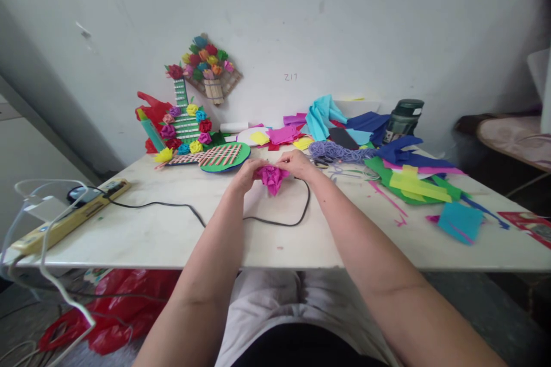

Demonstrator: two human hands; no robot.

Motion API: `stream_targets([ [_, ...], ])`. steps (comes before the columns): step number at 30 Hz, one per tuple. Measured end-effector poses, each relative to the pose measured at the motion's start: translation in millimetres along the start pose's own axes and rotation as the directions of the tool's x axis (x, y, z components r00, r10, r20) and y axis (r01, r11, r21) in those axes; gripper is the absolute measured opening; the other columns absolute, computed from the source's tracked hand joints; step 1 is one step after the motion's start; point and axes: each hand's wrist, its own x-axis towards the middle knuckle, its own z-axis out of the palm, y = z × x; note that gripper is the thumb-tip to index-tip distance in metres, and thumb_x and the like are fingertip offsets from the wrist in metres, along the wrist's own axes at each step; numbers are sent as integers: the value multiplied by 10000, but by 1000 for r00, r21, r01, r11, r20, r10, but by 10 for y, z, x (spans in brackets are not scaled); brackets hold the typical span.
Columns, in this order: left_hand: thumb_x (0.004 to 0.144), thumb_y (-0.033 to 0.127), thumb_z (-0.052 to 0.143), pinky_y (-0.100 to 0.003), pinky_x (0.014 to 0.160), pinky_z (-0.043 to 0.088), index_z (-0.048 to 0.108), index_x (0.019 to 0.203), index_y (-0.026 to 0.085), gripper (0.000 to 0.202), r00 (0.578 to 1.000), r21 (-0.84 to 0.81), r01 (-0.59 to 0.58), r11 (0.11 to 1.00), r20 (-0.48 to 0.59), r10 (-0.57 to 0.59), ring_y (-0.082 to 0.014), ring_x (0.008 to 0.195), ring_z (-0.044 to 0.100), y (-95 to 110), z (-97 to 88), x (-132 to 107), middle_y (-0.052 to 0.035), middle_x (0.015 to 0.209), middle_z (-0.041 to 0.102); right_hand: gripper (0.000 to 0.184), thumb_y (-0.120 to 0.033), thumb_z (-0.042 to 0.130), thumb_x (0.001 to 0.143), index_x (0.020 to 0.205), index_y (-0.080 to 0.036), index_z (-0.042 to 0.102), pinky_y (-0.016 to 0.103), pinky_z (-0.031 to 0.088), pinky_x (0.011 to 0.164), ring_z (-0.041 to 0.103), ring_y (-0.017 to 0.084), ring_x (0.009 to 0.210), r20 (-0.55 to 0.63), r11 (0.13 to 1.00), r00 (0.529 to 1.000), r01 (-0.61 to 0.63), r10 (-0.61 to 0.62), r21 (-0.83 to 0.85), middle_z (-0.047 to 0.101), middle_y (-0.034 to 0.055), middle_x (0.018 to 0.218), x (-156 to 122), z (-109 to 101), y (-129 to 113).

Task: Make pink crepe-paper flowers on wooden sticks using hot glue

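Between my two hands is a magenta crepe-paper flower (272, 179), its ruffled petals facing me above the white table (163, 241). My left hand (249, 175) pinches its left edge, fingers closed. On the opposite side, my right hand (296, 164) grips the upper right edge with thumb and bent fingers. Beneath and around them a black cord (279, 223) loops over the tabletop. Just left of my hands lies a green guitar-shaped craft piece (243, 155) with striped sticks across it.
A stick craft with paper flowers (188, 126) stands at the back left. Coloured paper sheets (413, 183), purple yarn (336, 151) and a dark bottle (403, 120) crowd the right. A yellow power strip (73, 215) lies along the left edge. A red plastic bag (129, 298) is below.
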Motion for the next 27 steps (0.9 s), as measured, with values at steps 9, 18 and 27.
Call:
stream_targets([
  [9,477,177,739,-240,544,455,590,791,137,350,990,17,34,999,133,-36,-96,537,550,47,2,-87,17,658,601,175,-236,622,706,718,-123,755,203,397,581,586,122,634,-27,1000,999,-24,24,-10,687,35,679,-2,-38,-19],
  [18,476,188,782,-233,559,452,598,812,128,388,995,38,-7,999,100,3,-105,570,574,18,20,-70,-1,697,626,173,-234,623,706,714,-124,756,201,390,579,581,120,631,-46,998,998,-54,52,-38,686,35,669,0,-30,-30],
  [27,476,163,801,-229,563,444,607,845,112,419,993,0,-41,999,114,40,-109,579,578,-28,11,-43,-11,693,632,190,-246,611,703,677,-118,748,207,387,577,580,126,618,-65,999,997,-45,43,-29,662,25,609,8,7,3],
])
